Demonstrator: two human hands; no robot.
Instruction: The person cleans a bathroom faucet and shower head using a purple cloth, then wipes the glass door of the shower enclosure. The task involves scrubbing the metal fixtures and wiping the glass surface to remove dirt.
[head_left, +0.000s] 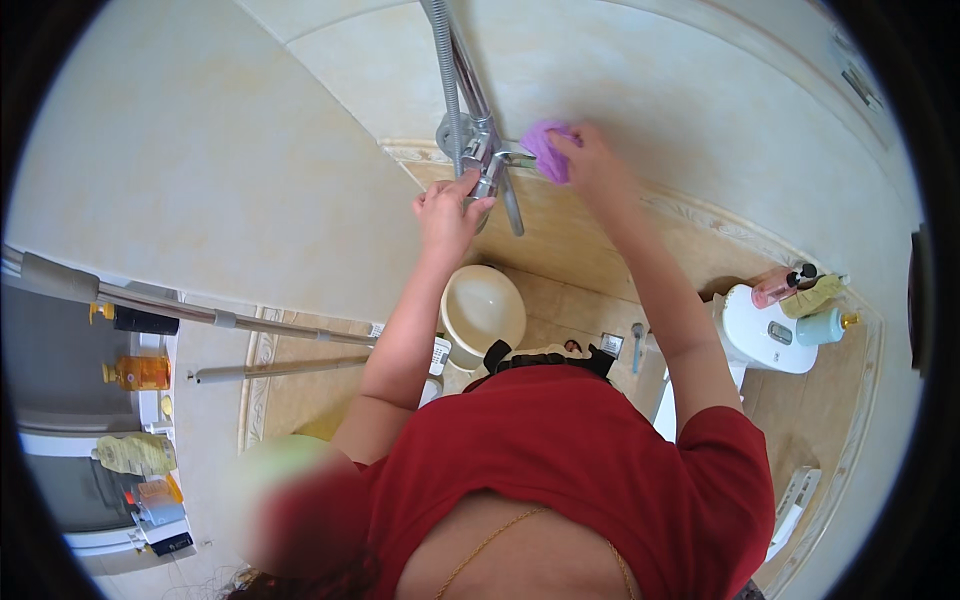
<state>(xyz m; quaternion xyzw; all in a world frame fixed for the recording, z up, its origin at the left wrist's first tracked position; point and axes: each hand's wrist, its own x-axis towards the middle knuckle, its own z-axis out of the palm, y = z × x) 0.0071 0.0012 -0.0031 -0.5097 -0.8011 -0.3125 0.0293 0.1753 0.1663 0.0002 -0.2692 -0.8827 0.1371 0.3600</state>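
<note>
A chrome shower mixer tap [484,160] is fixed to the tiled wall in front of me, with a riser pipe and a grey flexible hose running up from it. My left hand [448,218] grips the lower part of the tap's body between thumb and fingers. A crumpled purple cloth [548,150] is bunched in my right hand [597,170]; it presses against the right end of the tap, by the wall. The cloth hides that end of the fitting and part of my fingertips.
Below the tap stands a cream bucket [484,305]. A white toilet tank [762,330] at right carries a pink pump bottle [775,287] and a light blue bottle [822,327]. Metal poles [270,325] cross the left side, near a windowsill holding an orange bottle [140,373] and other containers.
</note>
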